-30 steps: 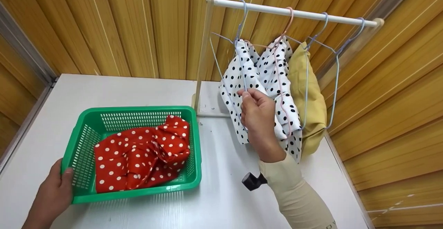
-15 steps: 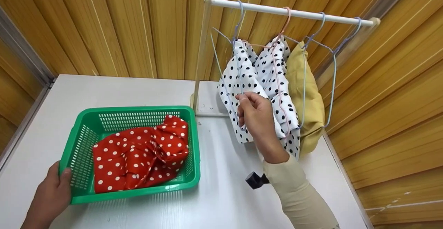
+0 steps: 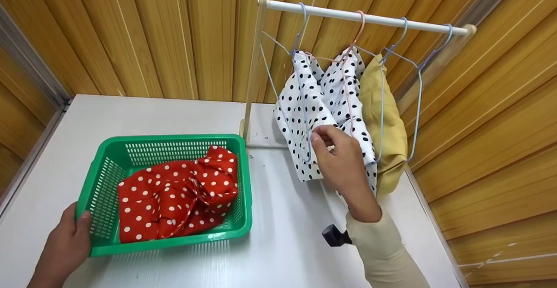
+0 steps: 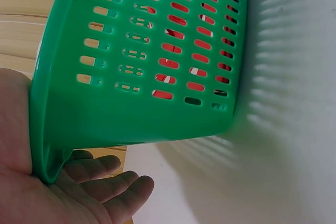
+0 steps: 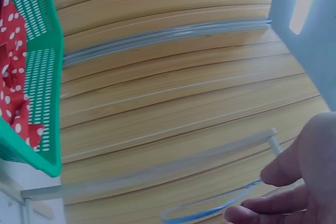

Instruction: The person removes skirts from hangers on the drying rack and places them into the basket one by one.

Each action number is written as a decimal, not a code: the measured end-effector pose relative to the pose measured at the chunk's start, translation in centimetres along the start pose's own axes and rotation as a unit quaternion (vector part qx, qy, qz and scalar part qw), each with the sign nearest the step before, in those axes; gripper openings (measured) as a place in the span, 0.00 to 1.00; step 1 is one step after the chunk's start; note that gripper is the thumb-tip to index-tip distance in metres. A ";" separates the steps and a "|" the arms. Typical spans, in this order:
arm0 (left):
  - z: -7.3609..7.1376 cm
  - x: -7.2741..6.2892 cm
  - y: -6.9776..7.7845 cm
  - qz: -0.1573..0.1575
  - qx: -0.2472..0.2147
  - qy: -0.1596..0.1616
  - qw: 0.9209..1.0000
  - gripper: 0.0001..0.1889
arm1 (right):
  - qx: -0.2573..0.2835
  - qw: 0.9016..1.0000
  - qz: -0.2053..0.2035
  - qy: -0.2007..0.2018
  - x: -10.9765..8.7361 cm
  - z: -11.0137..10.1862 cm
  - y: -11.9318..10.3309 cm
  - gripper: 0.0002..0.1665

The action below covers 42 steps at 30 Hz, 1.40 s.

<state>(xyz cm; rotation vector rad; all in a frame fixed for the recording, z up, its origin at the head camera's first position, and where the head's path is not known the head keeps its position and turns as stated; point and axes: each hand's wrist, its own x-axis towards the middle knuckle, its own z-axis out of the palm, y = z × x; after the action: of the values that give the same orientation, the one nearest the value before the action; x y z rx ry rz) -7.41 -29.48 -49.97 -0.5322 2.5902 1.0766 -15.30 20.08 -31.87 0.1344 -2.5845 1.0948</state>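
My left hand (image 3: 65,244) grips the left rim of a green plastic basket (image 3: 248,183), thumb over the edge. A crumpled red cloth with white dots (image 3: 174,201) lies in the basket. Its red shows through the slots in the left wrist view. My right hand (image 3: 343,162) is beside the lower part of a blue hanger (image 3: 300,35), thumb and fingers bent but apart in the right wrist view, holding nothing. From that hanger hangs a white cloth with black dots (image 3: 291,105). A part of the hanger (image 5: 197,216) shows near the fingertips.
The hangers hang on the white bar (image 3: 330,12) of a wooden-sided rack. A pink hanger (image 3: 360,29) carries another black-dotted white cloth (image 3: 339,79), with a mustard cloth (image 3: 383,118) further right. White table (image 3: 278,236) below; wood-panel walls (image 3: 152,35) behind and right.
My right hand has let go of the blue hanger's wire and moved slightly down and right. The hanger has turned a little. My left hand and the basket stay put.
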 end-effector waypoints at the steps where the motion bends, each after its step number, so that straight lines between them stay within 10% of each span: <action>1: 0.0 0.0 0.0 -0.002 -0.002 -0.002 1.000 0.39 | -0.006 1.000 -0.007 0.005 -0.4 -0.4 0.0 0.10; 13: 0.0 0.1 -0.1 -0.012 -0.008 -0.004 1.000 0.40 | -0.019 0.986 -0.050 0.160 -1.2 -4.0 1.9 0.12; 21: 0.0 0.0 0.2 -0.008 -0.010 -0.004 1.000 0.41 | 0.035 0.995 0.080 0.041 0.4 -3.7 3.4 0.19; 26: -0.1 -0.2 0.3 -0.017 -0.013 -0.008 1.000 0.41 | 0.207 0.969 0.134 -0.002 1.5 -2.8 3.8 0.17; 34: -0.1 -0.3 0.2 -0.004 -0.009 -0.004 1.000 0.40 | 0.309 0.936 0.159 0.048 2.1 -2.1 3.5 0.12; 42: -0.1 -0.2 0.0 0.005 -0.007 0.000 1.000 0.41 | 0.301 0.939 0.138 0.095 1.9 -2.2 2.7 0.12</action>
<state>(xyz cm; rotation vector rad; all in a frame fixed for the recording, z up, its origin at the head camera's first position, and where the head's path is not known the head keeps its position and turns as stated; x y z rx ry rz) -7.19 -29.49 -49.84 -0.5231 2.5904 1.0990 -17.05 23.66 -31.65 -0.1928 -2.0608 1.8731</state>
